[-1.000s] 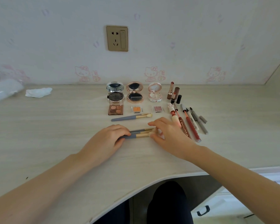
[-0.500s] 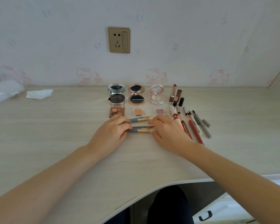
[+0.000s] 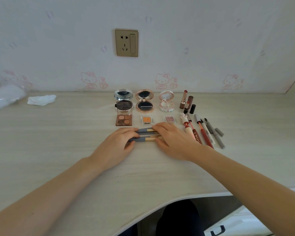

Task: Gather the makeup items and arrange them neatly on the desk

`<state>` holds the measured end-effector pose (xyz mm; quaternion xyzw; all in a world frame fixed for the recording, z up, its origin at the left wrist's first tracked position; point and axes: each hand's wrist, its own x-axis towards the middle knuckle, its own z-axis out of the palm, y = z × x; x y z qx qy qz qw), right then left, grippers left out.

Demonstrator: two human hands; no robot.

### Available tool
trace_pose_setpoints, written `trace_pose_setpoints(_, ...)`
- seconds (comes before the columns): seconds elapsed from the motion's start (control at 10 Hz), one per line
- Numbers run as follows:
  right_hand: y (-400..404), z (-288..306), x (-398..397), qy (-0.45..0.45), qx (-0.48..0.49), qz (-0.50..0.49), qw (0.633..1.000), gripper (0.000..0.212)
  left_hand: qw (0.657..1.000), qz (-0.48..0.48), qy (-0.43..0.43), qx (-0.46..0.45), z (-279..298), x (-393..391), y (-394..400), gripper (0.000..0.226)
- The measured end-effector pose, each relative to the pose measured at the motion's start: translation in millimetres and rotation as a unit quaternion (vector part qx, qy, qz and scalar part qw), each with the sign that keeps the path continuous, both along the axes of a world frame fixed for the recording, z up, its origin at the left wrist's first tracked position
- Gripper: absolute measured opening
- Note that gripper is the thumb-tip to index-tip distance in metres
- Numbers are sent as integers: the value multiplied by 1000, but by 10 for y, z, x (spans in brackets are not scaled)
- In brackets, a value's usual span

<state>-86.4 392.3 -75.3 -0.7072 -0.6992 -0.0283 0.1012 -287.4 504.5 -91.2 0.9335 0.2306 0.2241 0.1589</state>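
Both hands bracket a small bundle of brushes [image 3: 146,134] lying crosswise on the table [image 3: 58,150], just in front of the eyeshadow pans. The left hand [image 3: 117,145] curls its fingers round the grey handle ends, and the right hand [image 3: 173,141] lays nearly straight fingers over the gold ferrules and bristle ends, probably to square the brushes into one parallel row. The rest is set out by kind: three open compacts [image 3: 144,102] along the back, a four-colour palette [image 3: 124,120] and two small pans in front, lipsticks [image 3: 186,103] standing upright to the right, and pens and liners [image 3: 205,133] fanned side by side beyond the right hand. That grouping leaves the brushes as the front row.
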Motion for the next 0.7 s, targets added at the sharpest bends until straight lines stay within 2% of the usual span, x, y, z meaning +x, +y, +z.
trace_pose_setpoints(0.4,-181,-20,-95,-20,5,4,1000,46,1000,-15,-15,9,-20,-73,-34,30)
trace_pose_setpoints(0.7,-285,-35,-79,0,16,-20,1000,49,999,18,-29,26,11,-114,-73,29)
